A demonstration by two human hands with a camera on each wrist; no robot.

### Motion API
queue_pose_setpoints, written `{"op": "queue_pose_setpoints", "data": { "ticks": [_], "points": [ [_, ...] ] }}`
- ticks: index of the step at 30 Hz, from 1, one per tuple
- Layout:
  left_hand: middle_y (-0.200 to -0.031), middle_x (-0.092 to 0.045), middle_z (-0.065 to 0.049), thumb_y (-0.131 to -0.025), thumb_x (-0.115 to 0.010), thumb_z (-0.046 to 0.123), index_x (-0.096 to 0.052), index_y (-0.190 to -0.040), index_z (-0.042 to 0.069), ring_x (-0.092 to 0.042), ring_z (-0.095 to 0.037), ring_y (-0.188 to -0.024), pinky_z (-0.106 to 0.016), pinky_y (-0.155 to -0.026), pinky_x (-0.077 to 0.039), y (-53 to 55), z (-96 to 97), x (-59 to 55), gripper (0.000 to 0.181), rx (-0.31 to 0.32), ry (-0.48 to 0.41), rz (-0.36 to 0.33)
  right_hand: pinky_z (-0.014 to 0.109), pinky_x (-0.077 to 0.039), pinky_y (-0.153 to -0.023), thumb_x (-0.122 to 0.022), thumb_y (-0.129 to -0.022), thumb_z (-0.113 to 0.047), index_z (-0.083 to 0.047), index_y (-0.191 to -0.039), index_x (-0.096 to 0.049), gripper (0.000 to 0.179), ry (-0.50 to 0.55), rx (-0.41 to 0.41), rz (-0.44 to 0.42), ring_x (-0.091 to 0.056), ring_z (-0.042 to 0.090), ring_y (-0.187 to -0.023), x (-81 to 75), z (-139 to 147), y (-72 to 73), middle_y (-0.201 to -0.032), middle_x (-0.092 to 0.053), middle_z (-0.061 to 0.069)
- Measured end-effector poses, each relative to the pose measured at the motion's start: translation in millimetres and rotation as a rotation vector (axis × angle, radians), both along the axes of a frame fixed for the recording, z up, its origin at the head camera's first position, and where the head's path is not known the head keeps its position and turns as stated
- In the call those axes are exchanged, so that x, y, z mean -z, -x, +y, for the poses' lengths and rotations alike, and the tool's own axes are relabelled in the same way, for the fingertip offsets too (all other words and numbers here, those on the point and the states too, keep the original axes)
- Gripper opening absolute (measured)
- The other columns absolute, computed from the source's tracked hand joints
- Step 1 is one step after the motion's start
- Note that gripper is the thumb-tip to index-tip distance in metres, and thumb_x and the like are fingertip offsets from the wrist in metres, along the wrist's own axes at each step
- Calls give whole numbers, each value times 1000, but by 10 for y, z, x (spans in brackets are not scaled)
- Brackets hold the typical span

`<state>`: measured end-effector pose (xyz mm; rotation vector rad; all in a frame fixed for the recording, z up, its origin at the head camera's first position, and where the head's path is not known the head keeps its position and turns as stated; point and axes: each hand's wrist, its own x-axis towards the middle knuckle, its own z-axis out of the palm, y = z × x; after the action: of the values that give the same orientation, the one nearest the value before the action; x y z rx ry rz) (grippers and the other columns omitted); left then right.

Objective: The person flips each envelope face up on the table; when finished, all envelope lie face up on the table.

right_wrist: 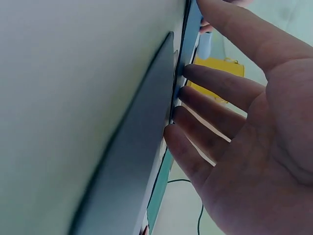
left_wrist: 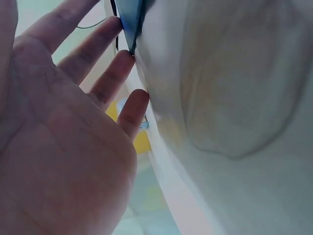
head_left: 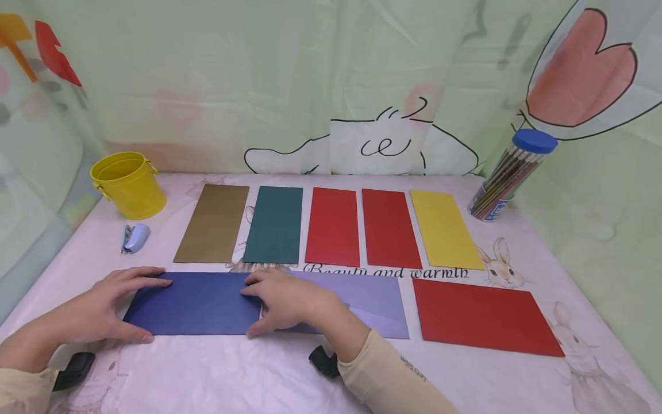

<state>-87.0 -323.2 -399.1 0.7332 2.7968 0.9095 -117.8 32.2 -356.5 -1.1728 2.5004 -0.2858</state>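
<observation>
A dark blue rectangular sheet lies flat on the tablecloth, its long side across. At its left end my left hand rests with thumb and fingers spread on the edges. My right hand touches the sheet's right end, thumb at the near corner and fingers at the far one. Fingers stay extended in both wrist views, where the left palm and right palm show. Under the right hand and forearm runs a lavender sheet, partly hidden. A red sheet lies to its right.
Behind stands a row of upright-laid sheets: brown, green, two red ones and yellow. A yellow bucket and a lavender stapler sit back left. A blue-lidded pencil jar stands back right.
</observation>
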Motion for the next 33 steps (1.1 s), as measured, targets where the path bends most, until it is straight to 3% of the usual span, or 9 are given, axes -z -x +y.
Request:
{"op": "queue_pose_setpoints", "data": {
  "ticks": [8,13,17,21,24,25,28,30,33],
  "points": [
    [-145,-43,-1,-65,-95,37,-63,-136,26,-30,-33,-130,-54,-93,-28,13,-24,39,79,4,30,38,34,-20,-119,-76,-88,-46,-15,-147,-54,70,-35,-4,25,-34,15,-143,10,-4,-19,-151,-44,-1],
    [-147,-42,-3,-69,-93,37,-63,-137,26,-30,-35,-130,-62,-92,-29,-2,-42,21,75,-3,39,10,36,-18,-120,-75,-89,-44,-15,-148,-53,70,-31,-1,9,-32,16,-144,14,-9,-24,-152,-43,-1],
    [-146,-44,2,-71,-92,35,-65,-134,29,-30,-20,-131,-60,-92,-31,-15,-51,14,69,-9,41,20,37,-17,-120,-74,-90,-42,-14,-148,-52,68,-26,4,-8,-30,17,-146,8,-5,-25,-153,-42,-1],
    [-144,-47,10,-74,-91,31,-68,-130,31,-30,1,-129,-32,-100,-29,-39,-59,13,61,-12,34,60,33,-24,-117,-73,-90,-39,-14,-146,-55,64,2,19,-37,-33,17,-144,-1,-6,-24,-152,-43,0],
    [-139,-55,11,-76,-89,24,-71,-126,31,-35,9,-127,-8,-92,-23,-57,-65,4,54,-4,-10,107,29,-32,-112,-73,-89,-39,-15,-142,-60,59,44,18,-46,-39,16,-139,-18,-1,-14,-147,-48,-1],
    [-136,-58,11,-76,-89,21,-72,-124,30,-38,11,-125,-6,-92,-24,-61,-68,-6,52,-6,-27,125,28,-33,-111,-73,-89,-38,-16,-140,-62,56,64,13,-47,-41,15,-138,-26,5,-8,-144,-50,-2],
    [-123,-69,7,-82,-84,14,-71,-126,22,-50,10,-117,-7,-90,-33,-72,-67,-64,47,-64,-89,115,24,-39,-103,-73,-89,-29,-17,-133,-67,46,149,8,-55,-50,10,-127,-64,32,21,-133,-58,-5],
    [-102,-73,2,-87,-81,18,-66,-132,18,-61,4,-94,-13,-74,-43,-71,-46,-117,47,-178,-88,103,22,-45,-95,-72,-90,-17,-14,-125,-69,35,261,46,-118,-59,6,-113,-87,53,45,-121,-65,-6],
    [-74,-63,-4,-90,-78,25,-48,-148,12,-57,-8,-63,-24,-51,-41,-69,-5,-175,66,-339,-85,70,18,-51,-78,-71,-90,-3,-7,-122,-65,33,426,147,-216,-66,1,-89,-101,69,69,-104,-68,-3]
  ]
}}
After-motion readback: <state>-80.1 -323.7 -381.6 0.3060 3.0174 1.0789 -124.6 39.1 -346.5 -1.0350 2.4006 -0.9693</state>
